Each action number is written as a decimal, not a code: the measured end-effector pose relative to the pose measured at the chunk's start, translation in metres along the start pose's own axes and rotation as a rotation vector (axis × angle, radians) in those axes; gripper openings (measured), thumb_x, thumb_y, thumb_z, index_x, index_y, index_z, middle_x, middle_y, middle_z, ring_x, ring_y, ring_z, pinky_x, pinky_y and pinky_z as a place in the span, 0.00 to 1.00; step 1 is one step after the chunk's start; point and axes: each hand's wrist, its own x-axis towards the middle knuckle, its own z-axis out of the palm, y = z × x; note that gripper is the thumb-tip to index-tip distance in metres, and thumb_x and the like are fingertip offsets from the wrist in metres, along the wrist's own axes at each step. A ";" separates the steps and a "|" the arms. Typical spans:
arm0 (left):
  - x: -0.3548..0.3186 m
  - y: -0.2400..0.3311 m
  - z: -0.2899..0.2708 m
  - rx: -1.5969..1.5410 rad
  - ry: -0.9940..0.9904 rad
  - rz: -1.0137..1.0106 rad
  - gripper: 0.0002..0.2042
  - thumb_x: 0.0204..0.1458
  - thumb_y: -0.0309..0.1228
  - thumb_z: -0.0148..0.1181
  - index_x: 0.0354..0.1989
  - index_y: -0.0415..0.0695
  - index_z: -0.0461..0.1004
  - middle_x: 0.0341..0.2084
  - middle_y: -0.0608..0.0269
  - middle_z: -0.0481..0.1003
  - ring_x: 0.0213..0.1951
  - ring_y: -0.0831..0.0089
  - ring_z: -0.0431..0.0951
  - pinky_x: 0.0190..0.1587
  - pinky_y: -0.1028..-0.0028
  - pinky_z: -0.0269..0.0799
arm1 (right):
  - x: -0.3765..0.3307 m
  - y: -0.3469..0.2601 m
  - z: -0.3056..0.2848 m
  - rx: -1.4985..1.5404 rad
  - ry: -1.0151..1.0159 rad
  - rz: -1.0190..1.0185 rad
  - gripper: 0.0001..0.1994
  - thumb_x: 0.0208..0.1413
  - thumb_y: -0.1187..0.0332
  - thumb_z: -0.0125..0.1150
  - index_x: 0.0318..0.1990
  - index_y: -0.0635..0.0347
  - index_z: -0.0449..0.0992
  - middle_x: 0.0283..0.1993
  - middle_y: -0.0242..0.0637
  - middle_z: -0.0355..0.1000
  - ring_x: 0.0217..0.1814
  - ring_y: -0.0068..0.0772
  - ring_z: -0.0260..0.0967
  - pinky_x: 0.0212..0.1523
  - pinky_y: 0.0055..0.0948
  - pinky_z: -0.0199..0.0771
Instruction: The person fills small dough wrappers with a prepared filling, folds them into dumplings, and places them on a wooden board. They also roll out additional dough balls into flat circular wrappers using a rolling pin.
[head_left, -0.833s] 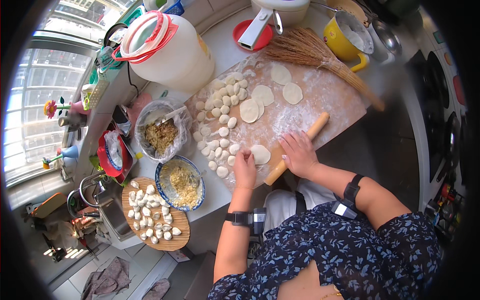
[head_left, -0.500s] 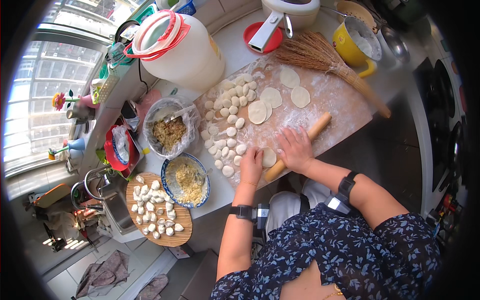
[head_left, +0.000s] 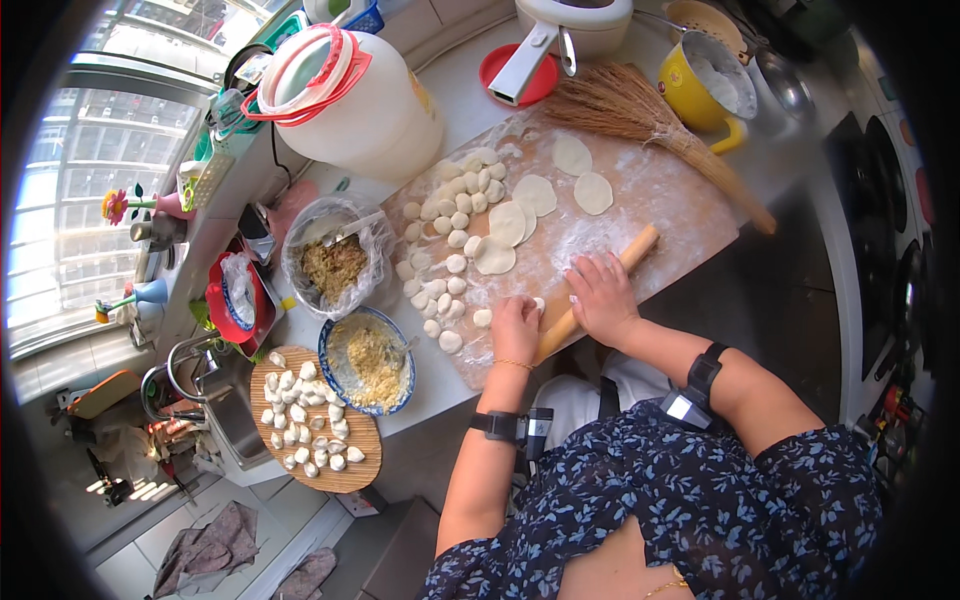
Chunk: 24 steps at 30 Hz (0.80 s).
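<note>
My left hand (head_left: 516,332) is closed at the near edge of a floured wooden board (head_left: 690,215), its fingers pinching a small dough piece (head_left: 540,304) that is mostly hidden. Across a wooden rolling pin (head_left: 637,248) lies my right hand (head_left: 603,300), palm over the pin and fingers stretched out toward the board's far side. Several flat round dough wrappers overlap beyond my hands, the nearest wrapper (head_left: 494,256) among them. To the left, many small dough pieces (head_left: 456,263) are spread over the board; one dough piece (head_left: 483,318) sits just beside my left hand.
Left of the board stand a plastic-lined bowl of filling (head_left: 335,268) and a blue-rimmed bowl (head_left: 330,370) with a yellowish mixture. Filled dumplings cover a round bamboo tray (head_left: 352,472). A straw brush (head_left: 690,140), a yellow pot (head_left: 690,85) and a large white bucket (head_left: 385,110) border the far side.
The wrapper that lay between my hands now rests with the others farther up the board. My left hand now has a small dough piece at its fingers. The right hand has shifted slightly.
</note>
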 end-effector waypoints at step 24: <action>0.025 -0.002 -0.006 0.307 -0.186 0.095 0.07 0.48 0.29 0.58 0.31 0.38 0.73 0.28 0.47 0.75 0.33 0.48 0.75 0.38 0.59 0.70 | 0.065 -0.036 -0.010 -0.086 0.130 -0.037 0.26 0.48 0.63 0.54 0.58 0.58 0.65 0.63 0.42 0.59 0.67 0.42 0.52 0.68 0.49 0.42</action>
